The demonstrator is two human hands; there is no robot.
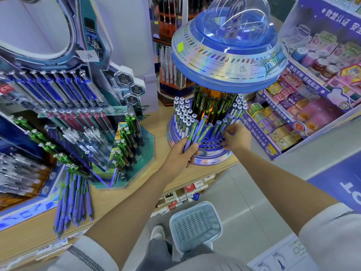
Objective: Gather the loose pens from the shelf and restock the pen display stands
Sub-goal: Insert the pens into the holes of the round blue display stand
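A round blue UFO-shaped pen stand [203, 159] sits on the wooden shelf, with empty holes [212, 142] in its front base and white-capped pens around its column. My left hand [180, 155] is closed around a small bunch of purple-and-green pens [195, 132] just left of the holes. At the right edge of the holes, my right hand [237, 136] pinches one purple pen [224, 124] standing upright there. A pile of loose purple pens [73, 200] lies on the shelf at lower left.
A tiered stand [125, 173] with green, red and blue pens fills the left. Colourful boxed goods [293, 118] stand at right. A grey plastic basket [195, 225] sits on the floor by my feet. The shelf's front edge [214, 171] runs below the round stand.
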